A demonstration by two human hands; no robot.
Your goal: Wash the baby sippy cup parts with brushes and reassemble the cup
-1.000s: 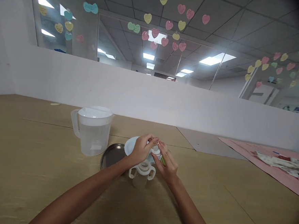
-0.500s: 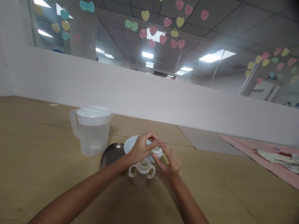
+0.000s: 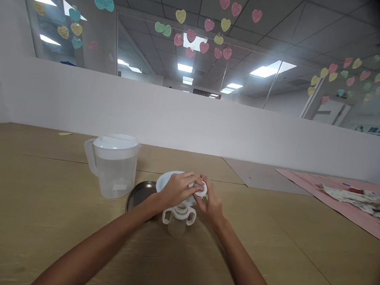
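Both my hands meet around a small white ring-shaped cap [image 3: 201,188], above and behind an uncapped bottle. My left hand [image 3: 179,188] has its fingers on the cap's near left side. From the right, my right hand [image 3: 211,203] grips the cap's edge between thumb and fingers. The clear baby bottle [image 3: 177,225] with two white handles stands upright on the table, its neck open at the top. Behind my hands lies a pale blue-white plate [image 3: 163,180], partly covered by them. Something green shows just under the cap by my right fingers.
A lidded clear pitcher [image 3: 116,167] stands on the left of the brown table [image 3: 57,220]. A round dark metal tray [image 3: 139,194] lies beside it, partly under my left forearm. A pink cloth [image 3: 304,181] with items lies far right, before a white wall [image 3: 178,120].
My left hand has shifted its fingers onto the cap, which has tilted so its round face shows more. The whole view has moved slightly.
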